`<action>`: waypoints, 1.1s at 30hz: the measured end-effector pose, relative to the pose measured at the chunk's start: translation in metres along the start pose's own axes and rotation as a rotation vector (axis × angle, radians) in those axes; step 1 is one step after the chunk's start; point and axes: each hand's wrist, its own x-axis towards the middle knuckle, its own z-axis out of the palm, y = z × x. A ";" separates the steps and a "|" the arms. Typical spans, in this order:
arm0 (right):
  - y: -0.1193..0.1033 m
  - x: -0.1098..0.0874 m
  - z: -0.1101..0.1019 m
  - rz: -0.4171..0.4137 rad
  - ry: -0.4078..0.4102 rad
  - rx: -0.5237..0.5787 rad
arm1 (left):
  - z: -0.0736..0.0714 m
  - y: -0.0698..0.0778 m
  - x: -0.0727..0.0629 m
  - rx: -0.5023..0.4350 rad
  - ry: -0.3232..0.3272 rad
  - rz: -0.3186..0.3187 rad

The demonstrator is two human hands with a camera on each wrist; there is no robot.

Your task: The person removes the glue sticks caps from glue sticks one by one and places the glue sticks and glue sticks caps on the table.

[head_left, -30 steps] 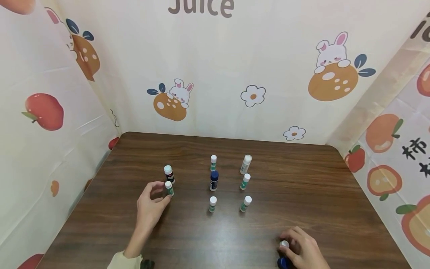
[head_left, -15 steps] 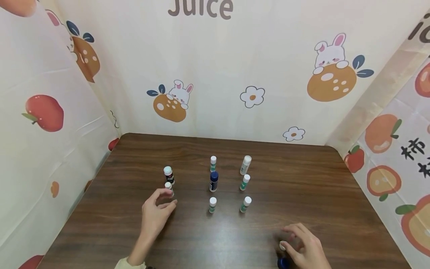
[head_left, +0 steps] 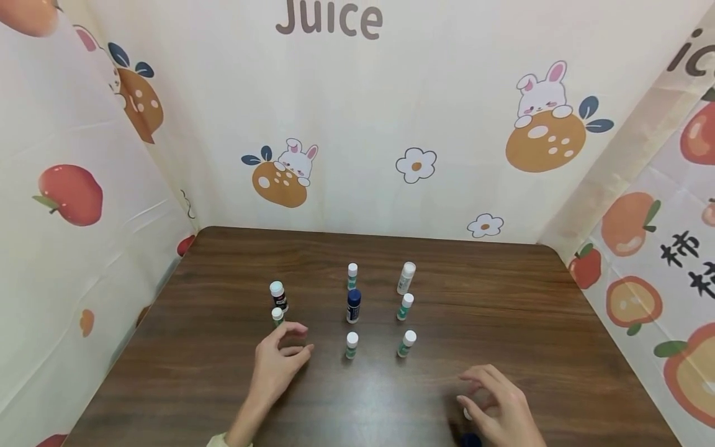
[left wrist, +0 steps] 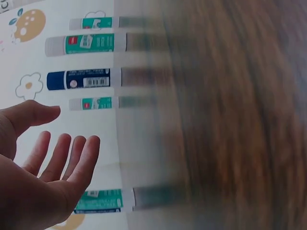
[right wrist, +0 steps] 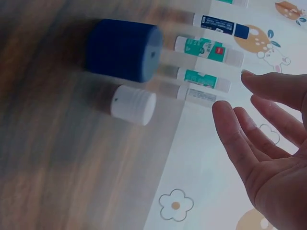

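My left hand (head_left: 279,363) hangs over the table with fingers loosely curved and nothing between them. Just behind it stands a small green glue stick (head_left: 277,315), partly hidden by the fingers, in front of a dark-labelled glue stick (head_left: 280,300). To its right is another small green glue stick (head_left: 350,347). At the front right my right hand (head_left: 501,403) is held with thumb and fingers apart and holds nothing. A white cap (right wrist: 133,104) and a wider blue cap (right wrist: 123,50) stand on the table by it; in the head view the hand partly covers the white one.
A blue-capped glue stick (head_left: 354,308) and a small green one (head_left: 352,277) complete the middle column. The right column has a white-grey glue stick (head_left: 405,279) and two green ones, the nearest (head_left: 406,345) in front. Printed curtains (head_left: 346,186) border the table (head_left: 223,267).
My left hand has let go of the small green glue stick and moved right and toward me. My right hand's fingers have come off the white cap and lifted slightly.
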 end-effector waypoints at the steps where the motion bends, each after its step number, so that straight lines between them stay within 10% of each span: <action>1: -0.002 0.002 0.001 -0.007 0.000 0.008 | 0.001 0.001 -0.001 0.005 -0.007 -0.007; 33: -0.033 0.045 0.030 -0.103 -0.088 0.129 | 0.035 0.006 -0.003 0.010 -0.231 0.044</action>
